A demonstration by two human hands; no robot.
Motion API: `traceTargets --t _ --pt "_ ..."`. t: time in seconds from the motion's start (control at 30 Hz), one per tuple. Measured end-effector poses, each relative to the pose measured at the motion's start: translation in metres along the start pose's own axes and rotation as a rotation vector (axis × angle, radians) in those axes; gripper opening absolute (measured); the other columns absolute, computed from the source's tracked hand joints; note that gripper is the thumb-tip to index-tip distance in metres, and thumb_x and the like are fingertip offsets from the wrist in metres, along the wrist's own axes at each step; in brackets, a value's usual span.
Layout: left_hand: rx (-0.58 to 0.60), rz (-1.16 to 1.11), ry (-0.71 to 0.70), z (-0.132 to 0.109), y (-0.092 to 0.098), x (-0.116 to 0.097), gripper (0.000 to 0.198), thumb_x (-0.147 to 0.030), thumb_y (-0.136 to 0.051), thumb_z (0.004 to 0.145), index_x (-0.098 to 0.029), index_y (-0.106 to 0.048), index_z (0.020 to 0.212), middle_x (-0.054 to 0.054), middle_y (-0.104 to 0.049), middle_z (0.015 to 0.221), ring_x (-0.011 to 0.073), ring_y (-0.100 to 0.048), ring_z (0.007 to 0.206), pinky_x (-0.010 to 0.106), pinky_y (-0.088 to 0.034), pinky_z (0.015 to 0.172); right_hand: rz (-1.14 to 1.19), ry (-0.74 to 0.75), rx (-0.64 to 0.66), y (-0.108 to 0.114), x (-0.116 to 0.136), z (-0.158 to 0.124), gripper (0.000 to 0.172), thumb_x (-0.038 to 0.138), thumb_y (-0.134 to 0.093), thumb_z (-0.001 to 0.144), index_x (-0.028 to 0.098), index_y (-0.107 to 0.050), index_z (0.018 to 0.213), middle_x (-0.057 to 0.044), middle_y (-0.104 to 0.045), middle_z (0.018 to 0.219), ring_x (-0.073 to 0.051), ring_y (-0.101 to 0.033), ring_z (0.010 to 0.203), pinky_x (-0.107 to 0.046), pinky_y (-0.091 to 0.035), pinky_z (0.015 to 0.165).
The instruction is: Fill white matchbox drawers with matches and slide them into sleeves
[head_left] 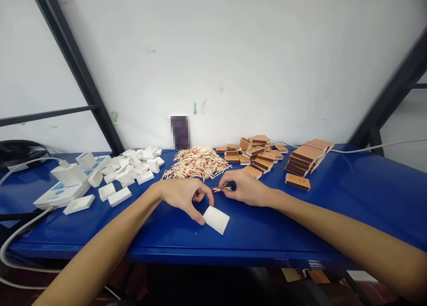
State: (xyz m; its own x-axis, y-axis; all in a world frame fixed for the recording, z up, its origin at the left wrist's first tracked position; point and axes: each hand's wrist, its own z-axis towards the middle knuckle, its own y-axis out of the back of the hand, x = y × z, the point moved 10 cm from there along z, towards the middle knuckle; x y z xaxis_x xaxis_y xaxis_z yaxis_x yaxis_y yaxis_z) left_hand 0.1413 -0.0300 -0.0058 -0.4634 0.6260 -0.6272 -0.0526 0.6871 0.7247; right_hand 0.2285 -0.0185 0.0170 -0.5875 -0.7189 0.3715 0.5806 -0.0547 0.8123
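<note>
My left hand is at a small white matchbox tray lying on the blue table. Its thumb and forefinger grip the tray's left end, with the other fingers curled in. The inside of the tray is hard to make out. Just behind it, my right hand pinches a small bunch of red-tipped matches between thumb and fingers, low over the table. A large heap of loose matches lies beyond both hands.
White trays are piled at the left, beside a power strip with plugs and cables. Brown matchbox sleeves lie heaped behind my right hand, with stacked sleeves farther right. A dark pixelated object stands against the wall.
</note>
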Motion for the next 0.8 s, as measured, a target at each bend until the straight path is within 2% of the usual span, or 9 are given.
traceTargets --t 0.13,0.3,0.5,0.6,0.67,0.8 --pt "-0.028 0.026 -0.024 0.003 -0.001 -0.003 0.044 -0.044 -0.081 0.066 -0.017 -0.068 0.099 -0.008 -0.031 0.062 0.0079 -0.029 0.054 0.023 -0.024 0.051 -0.014 0.025 -0.014 0.001 0.0 0.0 0.016 0.005 -0.063 0.075 0.016 -0.073 0.081 -0.004 -0.073 0.078 -0.015 -0.065 0.07 -0.025 -0.047 0.066" --pt "-0.152 0.103 -0.066 0.005 0.007 -0.006 0.038 -0.041 -0.08 0.067 -0.016 -0.068 0.092 -0.007 -0.038 0.062 0.0073 -0.034 0.052 0.023 -0.026 0.05 -0.007 0.047 -0.027 0.002 0.002 0.0 0.017 0.004 -0.062 0.074 0.017 -0.072 0.08 -0.003 -0.072 0.077 -0.014 -0.065 0.069 -0.024 -0.047 0.065" --pt "-0.22 0.147 -0.029 0.004 0.014 -0.003 0.04 -0.047 -0.078 0.067 -0.016 -0.066 0.089 -0.006 -0.044 0.062 0.008 -0.039 0.052 0.022 -0.029 0.051 0.029 0.026 -0.043 0.002 -0.001 0.0 0.016 0.006 -0.061 0.075 0.017 -0.072 0.08 -0.002 -0.072 0.077 -0.014 -0.064 0.068 -0.024 -0.047 0.064" --pt "-0.233 0.098 -0.073 0.003 0.019 -0.006 0.037 -0.05 -0.069 0.077 -0.014 -0.066 0.085 -0.005 -0.043 0.06 0.0085 -0.039 0.053 0.022 -0.029 0.051 0.132 -0.044 -0.072 0.007 -0.007 0.0 0.013 0.009 -0.062 0.075 0.017 -0.072 0.079 -0.002 -0.072 0.076 -0.014 -0.064 0.067 -0.025 -0.048 0.063" --pt "-0.311 0.072 -0.112 0.001 0.028 -0.006 0.037 -0.049 -0.059 0.085 -0.013 -0.064 0.079 -0.004 -0.043 0.059 0.0087 -0.038 0.054 0.022 -0.029 0.052 0.205 -0.074 -0.089 0.012 -0.007 0.0 0.012 0.011 -0.062 0.076 0.017 -0.072 0.078 -0.002 -0.072 0.076 -0.014 -0.064 0.068 -0.026 -0.049 0.064" --pt "-0.576 0.106 -0.09 -0.005 0.053 0.008 0.035 -0.04 -0.048 0.09 -0.014 -0.057 0.069 -0.004 -0.042 0.058 0.0084 -0.035 0.054 0.022 -0.027 0.052 0.287 -0.073 -0.055 0.015 0.005 -0.002 0.012 0.013 -0.061 0.077 0.018 -0.072 0.079 -0.002 -0.072 0.078 -0.014 -0.064 0.071 -0.026 -0.05 0.065"
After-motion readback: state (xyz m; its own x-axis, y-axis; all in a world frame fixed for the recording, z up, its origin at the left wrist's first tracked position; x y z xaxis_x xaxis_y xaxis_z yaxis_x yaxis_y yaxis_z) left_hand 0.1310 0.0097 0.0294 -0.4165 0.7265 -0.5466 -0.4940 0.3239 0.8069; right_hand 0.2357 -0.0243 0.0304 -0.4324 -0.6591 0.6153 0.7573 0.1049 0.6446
